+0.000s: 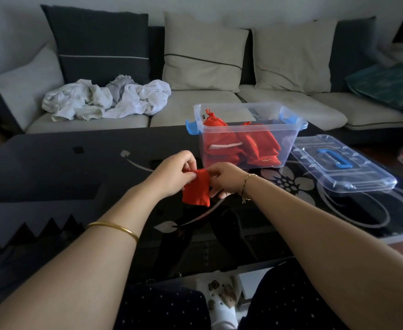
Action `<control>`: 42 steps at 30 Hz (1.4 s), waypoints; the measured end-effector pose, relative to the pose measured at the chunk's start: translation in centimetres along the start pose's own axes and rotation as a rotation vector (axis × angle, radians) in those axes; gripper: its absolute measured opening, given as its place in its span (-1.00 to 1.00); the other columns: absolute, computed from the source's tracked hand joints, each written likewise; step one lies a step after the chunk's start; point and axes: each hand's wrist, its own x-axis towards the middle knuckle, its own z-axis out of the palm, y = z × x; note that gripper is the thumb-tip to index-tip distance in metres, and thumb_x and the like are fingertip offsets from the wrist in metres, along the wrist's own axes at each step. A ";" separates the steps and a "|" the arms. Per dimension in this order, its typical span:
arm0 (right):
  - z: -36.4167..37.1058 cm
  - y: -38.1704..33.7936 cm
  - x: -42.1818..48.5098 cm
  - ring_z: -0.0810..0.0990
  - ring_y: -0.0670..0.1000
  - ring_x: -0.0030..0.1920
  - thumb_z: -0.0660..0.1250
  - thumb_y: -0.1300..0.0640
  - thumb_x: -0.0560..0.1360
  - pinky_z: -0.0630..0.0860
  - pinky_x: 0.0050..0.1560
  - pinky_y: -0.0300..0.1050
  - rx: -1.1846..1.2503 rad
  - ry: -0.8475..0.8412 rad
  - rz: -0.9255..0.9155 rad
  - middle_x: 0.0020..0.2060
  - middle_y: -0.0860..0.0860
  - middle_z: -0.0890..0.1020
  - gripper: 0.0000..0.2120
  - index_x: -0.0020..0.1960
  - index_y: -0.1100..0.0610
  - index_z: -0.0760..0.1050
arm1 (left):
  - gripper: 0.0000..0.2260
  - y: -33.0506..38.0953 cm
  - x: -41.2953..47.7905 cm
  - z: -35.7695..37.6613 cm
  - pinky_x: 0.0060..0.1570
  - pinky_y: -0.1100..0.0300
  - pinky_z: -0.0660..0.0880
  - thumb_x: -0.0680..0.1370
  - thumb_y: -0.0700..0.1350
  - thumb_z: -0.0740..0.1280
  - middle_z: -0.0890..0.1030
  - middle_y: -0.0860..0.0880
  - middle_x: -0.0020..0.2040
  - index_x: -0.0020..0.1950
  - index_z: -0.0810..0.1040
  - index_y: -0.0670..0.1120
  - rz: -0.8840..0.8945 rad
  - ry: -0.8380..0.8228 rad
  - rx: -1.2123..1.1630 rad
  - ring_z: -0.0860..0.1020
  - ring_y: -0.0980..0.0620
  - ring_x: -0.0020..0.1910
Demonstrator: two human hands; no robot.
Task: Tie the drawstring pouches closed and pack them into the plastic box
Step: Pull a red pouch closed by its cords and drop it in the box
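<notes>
dark glass coffee table (64,177), floral print; grey sofa (195,108) behind at 12 o'clock. red drawstring pouch (196,190) held over the table, mid-frame. left hand (171,177) pinches its top corner, right hand (224,178) pinches the mouth edge. judged light, limp, non-slip cloth; take it at the neck. clear plastic box (237,105) at 1 o'clock holds red pouches (243,144); lid (338,163) lies at its 3 o'clock.

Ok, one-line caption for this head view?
Left hand and right hand pinch a red pouch; more pouches lie in the open plastic box, lid beside it.
</notes>
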 end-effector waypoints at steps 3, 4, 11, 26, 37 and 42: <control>0.0 0.3 0.1 0.60 -0.08 -0.33 0.12 0.31 0.57 0.49 -0.39 -0.27 0.020 -0.031 0.039 -0.25 0.03 0.56 -0.84 -0.03 0.20 0.47 | -0.97 0.0 0.1 0.0 -0.17 0.14 0.56 0.57 -0.18 0.27 0.50 0.02 -0.12 -0.03 0.43 -0.09 -0.013 -0.007 -0.002 0.57 0.03 -0.19; -0.1 0.3 0.1 0.61 -0.09 -0.36 0.12 0.30 0.57 0.48 -0.41 -0.27 0.041 -0.030 0.051 -0.25 0.03 0.56 -0.85 -0.08 0.19 0.45 | -0.97 -0.1 0.1 0.0 -0.19 0.16 0.55 0.57 -0.18 0.26 0.50 0.02 -0.11 -0.01 0.42 -0.09 -0.018 -0.016 0.000 0.57 0.03 -0.17; -0.7 0.0 0.4 0.61 0.10 -0.38 0.00 0.29 0.57 0.39 -0.52 -0.24 0.164 0.139 0.079 -0.18 0.19 0.61 -0.82 -0.14 0.15 0.31 | -0.96 -0.8 0.4 0.1 -0.16 0.06 0.60 0.60 -0.15 0.21 0.54 -0.06 -0.07 0.02 0.36 -0.06 -0.064 -0.057 0.079 0.59 -0.03 -0.11; -2.4 2.2 0.8 0.61 0.10 -0.15 0.26 0.29 0.44 0.56 -0.03 0.00 -0.300 0.585 -0.145 -0.13 0.05 0.63 -0.84 -0.11 0.12 0.60 | -0.83 -2.1 0.6 -0.5 -0.03 -0.06 0.57 0.56 -0.25 0.24 0.59 -0.09 -0.05 0.11 0.49 -0.07 -0.289 0.153 0.301 0.60 -0.06 -0.09; -3.3 3.4 0.3 0.64 0.13 -0.10 0.25 0.20 0.51 0.57 0.00 0.04 -0.287 0.692 -0.054 -0.06 0.04 0.67 -0.80 0.04 0.06 0.60 | -0.85 -2.3 0.8 -1.6 -0.32 0.11 0.42 0.58 -0.18 0.24 0.61 -0.06 -0.08 -0.02 0.61 -0.07 -0.391 0.226 0.495 0.57 -0.05 -0.16; -3.9 4.2 0.4 0.64 0.06 -0.32 0.29 0.15 0.49 0.61 -0.11 0.07 -0.162 0.733 -0.025 -0.21 0.04 0.65 -0.96 -0.06 0.07 0.50 | -0.85 -2.7 0.8 -1.9 -0.33 0.11 0.41 0.58 -0.17 0.25 0.61 -0.09 -0.13 -0.05 0.62 -0.08 -0.457 0.284 0.471 0.57 -0.08 -0.18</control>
